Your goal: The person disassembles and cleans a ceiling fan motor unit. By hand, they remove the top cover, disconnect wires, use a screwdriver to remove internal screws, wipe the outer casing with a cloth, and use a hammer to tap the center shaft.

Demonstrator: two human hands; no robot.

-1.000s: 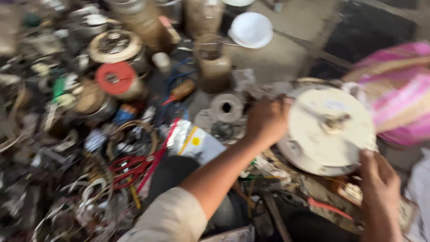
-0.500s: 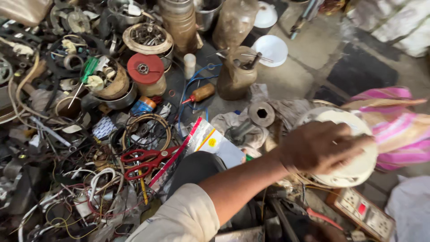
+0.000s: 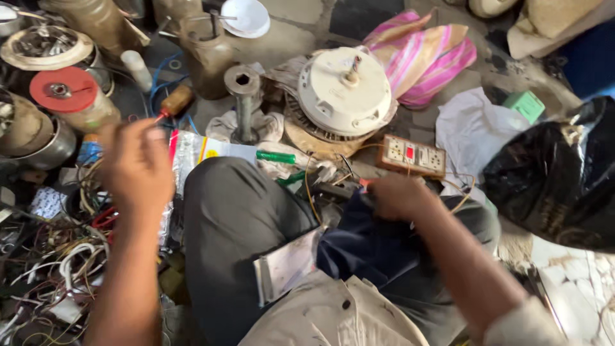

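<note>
Sprawling across the floor [image 3: 301, 38] is a litter of workshop scrap, with the person's dark-trousered knee [image 3: 237, 211] rising in the middle of it. Largest at the right is a crumpled black plastic bag [image 3: 557, 173], glossy and creased, with a white cloth [image 3: 471, 131] and a pink striped cloth [image 3: 426, 54] beside it. Between the cloths and the knee lies a round cream fan motor [image 3: 343, 93], smooth-domed, its shaft pointing up, resting on a ring of copper-coloured windings. Just left of it stands a grey metal spindle [image 3: 243, 96] with a hexagonal socket on top. A wooden socket board [image 3: 413, 156] with white outlets lies in front of the motor, thin wires trailing from it. At far left sit a spool with a red disc [image 3: 64, 90], dull metal tins and a tangle of wires [image 3: 57, 256].

The right hand [image 3: 400, 195] is closed, its grip clamped on a dark blue cloth [image 3: 368, 247] bunched in the lap, near the socket board. The left hand [image 3: 138, 163] hovers blurred over the wires, back toward the camera, fingers curled loosely; I cannot tell whether its grip holds anything.
</note>
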